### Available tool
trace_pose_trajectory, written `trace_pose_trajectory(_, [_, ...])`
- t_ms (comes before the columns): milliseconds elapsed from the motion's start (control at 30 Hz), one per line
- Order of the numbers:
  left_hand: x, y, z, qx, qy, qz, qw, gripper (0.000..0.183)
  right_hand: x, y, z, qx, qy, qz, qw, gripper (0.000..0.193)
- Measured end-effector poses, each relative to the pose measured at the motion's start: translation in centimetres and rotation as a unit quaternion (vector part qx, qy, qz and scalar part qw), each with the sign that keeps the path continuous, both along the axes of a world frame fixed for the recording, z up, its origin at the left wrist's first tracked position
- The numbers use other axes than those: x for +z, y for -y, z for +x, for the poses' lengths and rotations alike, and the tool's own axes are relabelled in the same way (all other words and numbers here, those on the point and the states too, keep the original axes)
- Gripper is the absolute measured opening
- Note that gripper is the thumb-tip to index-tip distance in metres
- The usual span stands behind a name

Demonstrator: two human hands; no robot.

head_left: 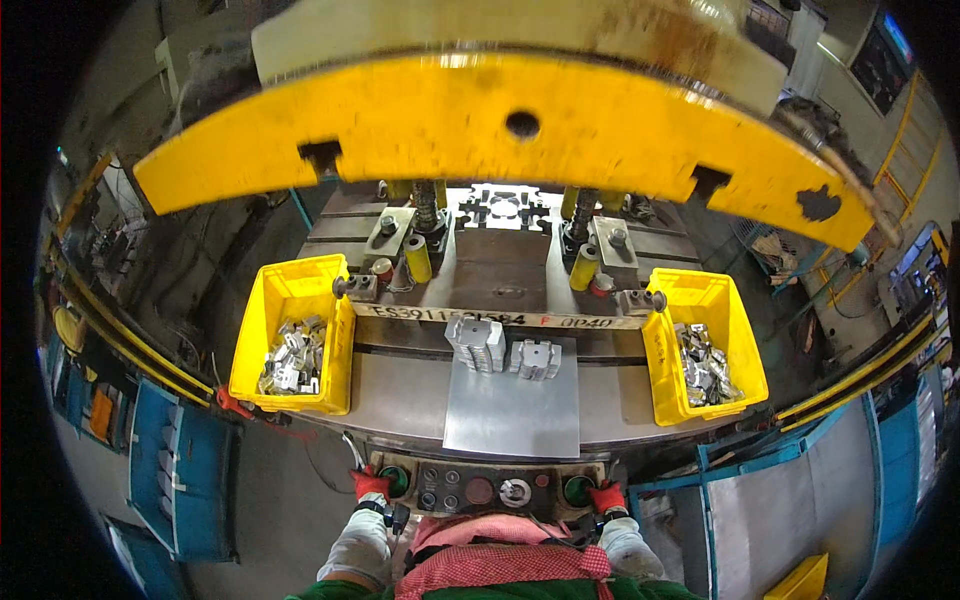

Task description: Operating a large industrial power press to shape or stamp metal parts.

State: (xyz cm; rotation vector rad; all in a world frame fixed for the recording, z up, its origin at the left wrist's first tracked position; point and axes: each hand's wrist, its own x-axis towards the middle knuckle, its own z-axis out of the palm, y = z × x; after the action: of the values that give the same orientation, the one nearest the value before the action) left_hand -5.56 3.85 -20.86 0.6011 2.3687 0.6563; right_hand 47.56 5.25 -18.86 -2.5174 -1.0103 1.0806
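Observation:
My left hand [371, 485], in a red glove, is at the left end of the control panel [455, 516], beside a green push button [397, 481]. A thin pale strip [353, 450] rises just above that glove; whether I hold it cannot be made out. At the panel's other end my right hand [606, 497], also red-gloved, is against a second green button [577, 490]. The fingers of both hands are too small and hidden to read. Beyond the panel, a tall stack of metal parts [475, 344] and a lower stack [535, 359] stand on a metal sheet [512, 415].
Yellow bins [340, 375] [657, 375] holding small metal pieces flank the press bed [395, 385]. A large yellow press beam [430, 125] spans overhead. Behind the stacks is the lower die [500, 270] with yellow cylinders [418, 260]. Blue racks [205, 490] stand at the left.

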Motion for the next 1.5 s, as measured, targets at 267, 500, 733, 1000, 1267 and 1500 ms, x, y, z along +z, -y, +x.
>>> trace_pose_trajectory(267, [-1.0,-0.9,0.1,0.020,0.054,0.049,0.997,0.115,0.1,0.5,0.5,-0.020,-0.026,-0.001,0.999,0.081])
trace_pose_trajectory(500, [0.6,-0.8,0.3,-0.072,-0.016,-0.005,0.997,0.104,2.5,0.0,-0.3,-0.014,-0.011,0.008,1.000,0.074])
trace_pose_trajectory(733, [8.7,3.0,3.5,0.226,0.284,0.271,0.892,0.053,-3.9,4.7,9.7,-0.171,-0.077,0.222,0.957,0.053])
trace_pose_trajectory(1000, [26.7,-4.9,9.2,0.009,0.153,0.447,0.881,0.034,25.3,-6.6,0.6,-0.079,-0.053,0.489,0.867,0.061])
trace_pose_trajectory(1267, [37.8,-30.6,17.6,-0.375,0.134,0.368,0.840,0.039,33.1,-30.7,-13.5,0.259,-0.115,0.493,0.823,0.045])
trace_pose_trajectory(1500, [34.6,-36.8,15.4,-0.267,0.035,0.458,0.847,0.047,32.5,-33.9,-16.6,0.182,-0.041,0.575,0.797,0.049])
